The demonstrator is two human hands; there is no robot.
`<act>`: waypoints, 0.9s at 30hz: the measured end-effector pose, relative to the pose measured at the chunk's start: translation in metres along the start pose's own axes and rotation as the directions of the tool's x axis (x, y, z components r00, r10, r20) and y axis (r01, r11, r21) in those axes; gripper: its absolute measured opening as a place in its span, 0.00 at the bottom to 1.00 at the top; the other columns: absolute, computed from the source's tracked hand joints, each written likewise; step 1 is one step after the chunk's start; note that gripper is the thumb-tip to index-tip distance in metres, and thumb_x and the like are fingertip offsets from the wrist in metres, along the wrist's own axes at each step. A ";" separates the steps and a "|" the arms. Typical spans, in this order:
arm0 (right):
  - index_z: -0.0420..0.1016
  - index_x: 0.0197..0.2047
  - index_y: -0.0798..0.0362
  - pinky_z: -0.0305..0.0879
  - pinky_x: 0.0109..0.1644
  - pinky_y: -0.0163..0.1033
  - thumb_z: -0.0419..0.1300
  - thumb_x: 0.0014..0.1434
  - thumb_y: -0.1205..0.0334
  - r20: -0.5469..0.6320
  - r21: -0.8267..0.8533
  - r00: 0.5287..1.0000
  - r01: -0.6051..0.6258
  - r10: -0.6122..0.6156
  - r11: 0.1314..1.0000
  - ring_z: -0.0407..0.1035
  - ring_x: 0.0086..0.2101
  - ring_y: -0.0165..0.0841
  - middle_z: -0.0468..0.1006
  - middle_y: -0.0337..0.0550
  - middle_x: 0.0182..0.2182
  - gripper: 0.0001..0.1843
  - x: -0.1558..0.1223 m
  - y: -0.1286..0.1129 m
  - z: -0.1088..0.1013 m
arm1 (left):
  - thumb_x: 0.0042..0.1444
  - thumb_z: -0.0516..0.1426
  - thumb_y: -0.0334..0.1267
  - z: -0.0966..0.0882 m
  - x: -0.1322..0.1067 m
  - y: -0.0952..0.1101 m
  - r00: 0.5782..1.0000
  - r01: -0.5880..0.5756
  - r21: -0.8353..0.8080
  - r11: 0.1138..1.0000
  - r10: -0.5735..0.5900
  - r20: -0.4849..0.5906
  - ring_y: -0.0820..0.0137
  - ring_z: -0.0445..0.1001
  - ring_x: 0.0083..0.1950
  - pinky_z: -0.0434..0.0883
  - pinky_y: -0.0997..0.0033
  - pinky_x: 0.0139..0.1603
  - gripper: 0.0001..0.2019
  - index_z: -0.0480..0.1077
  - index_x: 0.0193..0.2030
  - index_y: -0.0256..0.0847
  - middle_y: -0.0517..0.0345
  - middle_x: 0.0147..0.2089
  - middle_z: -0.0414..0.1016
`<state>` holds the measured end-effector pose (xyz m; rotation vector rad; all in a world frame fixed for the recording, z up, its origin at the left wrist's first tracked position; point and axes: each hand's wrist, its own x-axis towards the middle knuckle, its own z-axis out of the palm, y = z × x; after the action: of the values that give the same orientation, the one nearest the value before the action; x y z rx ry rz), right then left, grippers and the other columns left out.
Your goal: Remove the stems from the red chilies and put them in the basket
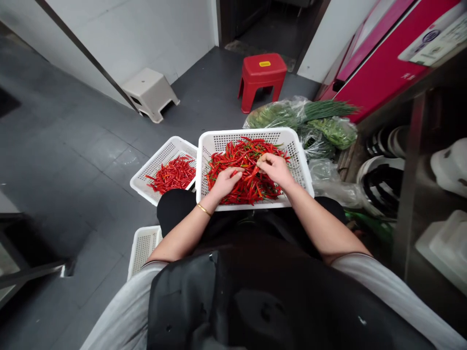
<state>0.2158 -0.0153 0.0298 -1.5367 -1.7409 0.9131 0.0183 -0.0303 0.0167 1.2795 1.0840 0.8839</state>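
Note:
A white plastic basket [215, 146] rests on my knees, full of red chili peppers [251, 187]. My left hand [226, 181] lies in the pile with its fingers curled round a chili. My right hand [274, 167] is just beside it, fingers pinched on another chili near the middle of the basket. A gold bangle circles my left wrist. A second white basket [160, 158] sits on the floor to the left and holds a smaller heap of red chilies [172, 174].
A third white basket [143, 245] stands by my left leg. Bags of green vegetables [302, 119] lie behind the basket. A red stool [261, 75] and a beige stool [150, 92] stand on the dark tiled floor. Metal shelving with dishes [386, 180] is at right.

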 end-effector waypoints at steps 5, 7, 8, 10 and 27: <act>0.65 0.28 0.51 0.67 0.38 0.36 0.56 0.55 0.57 -0.086 0.017 0.992 0.093 -0.092 0.995 0.69 0.30 0.31 0.73 0.40 0.27 0.08 -0.008 -0.017 0.011 | 0.62 0.51 0.46 0.023 0.015 -0.008 0.986 0.027 -0.070 0.997 -0.015 0.164 0.72 0.71 0.28 0.72 0.68 0.37 0.13 0.65 0.35 0.37 0.59 0.25 0.71; 0.66 0.28 0.51 0.68 0.37 0.36 0.59 0.54 0.56 -0.003 0.089 0.998 0.057 -0.057 0.994 0.69 0.29 0.30 0.73 0.40 0.25 0.09 -0.006 -0.017 0.015 | 0.63 0.50 0.45 0.023 0.017 -0.009 0.991 0.009 0.079 0.997 -0.019 0.130 0.73 0.67 0.24 0.70 0.70 0.33 0.12 0.61 0.32 0.39 0.62 0.22 0.66; 0.66 0.28 0.52 0.68 0.34 0.36 0.60 0.53 0.54 0.066 0.172 0.998 0.007 -0.018 0.985 0.69 0.26 0.30 0.73 0.39 0.23 0.11 -0.004 -0.016 0.015 | 0.62 0.50 0.43 0.022 0.017 -0.008 0.993 -0.047 0.203 0.978 0.024 0.113 0.73 0.66 0.25 0.69 0.70 0.34 0.12 0.60 0.31 0.40 0.62 0.23 0.65; 0.67 0.28 0.53 0.68 0.28 0.36 0.63 0.51 0.49 0.197 0.365 0.979 -0.113 0.042 0.924 0.67 0.21 0.29 0.71 0.36 0.20 0.16 0.002 -0.010 0.011 | 0.62 0.51 0.40 0.018 0.018 -0.001 0.977 -0.203 0.434 0.878 0.154 0.147 0.71 0.68 0.30 0.69 0.68 0.37 0.10 0.60 0.30 0.40 0.58 0.27 0.68; 0.77 0.50 0.48 0.64 0.39 0.36 0.48 0.67 0.56 0.550 -0.680 0.831 0.388 0.081 0.622 0.72 0.41 0.36 0.72 0.49 0.47 0.18 -0.017 0.016 0.026 | 0.55 0.57 0.33 -0.008 0.004 0.004 0.968 -0.248 0.650 0.718 0.209 0.139 0.68 0.75 0.39 0.69 0.69 0.46 0.04 0.74 0.34 0.37 0.54 0.37 0.78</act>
<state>0.2050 -0.0331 0.0012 -1.6468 -2.9281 0.5098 0.0123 -0.0238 0.0202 2.0641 1.2683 0.6413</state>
